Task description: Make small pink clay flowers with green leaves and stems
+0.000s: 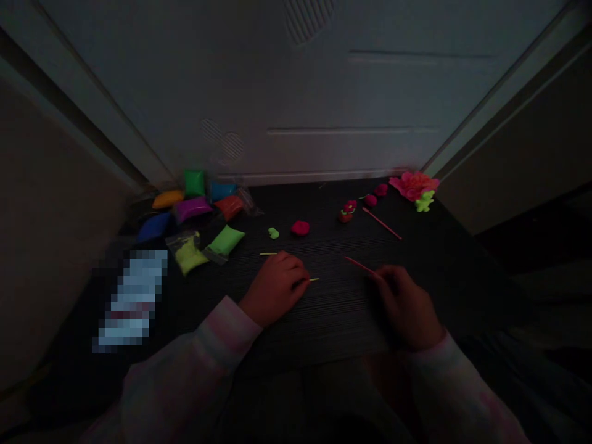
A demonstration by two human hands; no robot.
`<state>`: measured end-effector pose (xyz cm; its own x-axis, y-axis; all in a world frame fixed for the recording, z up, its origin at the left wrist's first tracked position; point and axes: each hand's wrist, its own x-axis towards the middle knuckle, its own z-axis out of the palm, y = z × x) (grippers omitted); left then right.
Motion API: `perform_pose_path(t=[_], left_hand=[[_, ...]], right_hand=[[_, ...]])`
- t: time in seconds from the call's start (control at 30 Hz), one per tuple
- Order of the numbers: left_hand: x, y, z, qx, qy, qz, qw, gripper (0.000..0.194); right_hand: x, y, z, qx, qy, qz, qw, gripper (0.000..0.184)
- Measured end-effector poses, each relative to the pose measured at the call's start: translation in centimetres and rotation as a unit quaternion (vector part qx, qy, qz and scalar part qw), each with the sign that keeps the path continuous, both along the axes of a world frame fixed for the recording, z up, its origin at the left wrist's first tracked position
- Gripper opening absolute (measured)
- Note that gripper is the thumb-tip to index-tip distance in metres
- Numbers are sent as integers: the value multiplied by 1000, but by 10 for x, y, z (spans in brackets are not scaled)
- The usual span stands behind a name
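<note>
My left hand [276, 288] rests low over the dark tabletop, fingers pinched on a thin yellow strip [314, 279] whose tip sticks out to the right. Another thin yellow strip [267, 253] lies just behind its knuckles. Between the fingers of my right hand [409, 305] is a slim pink modelling stick [359, 265], pointing up and left. Beyond the hands lie a small light green lump of clay [273, 233] and a dark pink lump of clay [300, 228]. A little clay flower in a red-brown pot [346, 216] stands right of them.
Several bags of coloured clay, such as a green one [225, 241] and a purple one [193, 209], lie at the left near a blurred pale packet [134, 302]. A second pink stick [383, 224], pink pieces [370, 200] and a pink flower [413, 185] with a lime figure [424, 201] are at back right.
</note>
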<state>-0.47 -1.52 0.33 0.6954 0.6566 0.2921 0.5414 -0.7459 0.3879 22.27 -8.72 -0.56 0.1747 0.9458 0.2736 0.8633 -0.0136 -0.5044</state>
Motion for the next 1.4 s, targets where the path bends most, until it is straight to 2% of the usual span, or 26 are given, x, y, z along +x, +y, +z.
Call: perform_pose_path(t=[0.07, 0.2, 0.3, 0.57, 0.73, 0.9, 0.97, 1.07, 1.2, 1.27, 1.4], left_hand=[[4, -2, -2, -4, -20, 14, 1000, 10], [13, -7, -3, -25, -32, 41, 998, 11], [18, -10, -3, -38, -26, 49, 998, 12], [5, -4, 0, -45, -76, 41, 995, 12], [-6, -1, 2, -11, -92, 17, 996, 21], [-9, -1, 3, 7, -81, -4, 997, 21], [-8, -2, 2, -11, -82, 7, 997, 20], [-6, -2, 3, -81, -76, 18, 994, 19], [-3, 0, 7, -163, -19, 27, 986, 15], [-3, 1, 9, -182, -2, 42, 982, 15], [-3, 1, 12, -198, 18, 53, 979, 18]], right_hand=[[-4, -6, 1, 4, 6, 15, 1000, 11], [-13, -14, 1, 12, -5, 105, 994, 16], [-17, -16, 0, 0, -15, 145, 989, 23], [-21, -23, -1, -26, -19, 145, 989, 31], [-40, -26, -3, -19, -52, 160, 986, 38], [-57, -25, -4, -39, -112, 167, 979, 42], [-59, -24, -3, -47, -121, 174, 976, 43], [-59, -24, -3, -50, -117, 172, 977, 44], [-59, -25, 0, -56, -78, 183, 978, 45], [-58, -22, 4, -61, -40, 178, 981, 38], [-52, -7, 18, -110, 26, 122, 986, 20]])
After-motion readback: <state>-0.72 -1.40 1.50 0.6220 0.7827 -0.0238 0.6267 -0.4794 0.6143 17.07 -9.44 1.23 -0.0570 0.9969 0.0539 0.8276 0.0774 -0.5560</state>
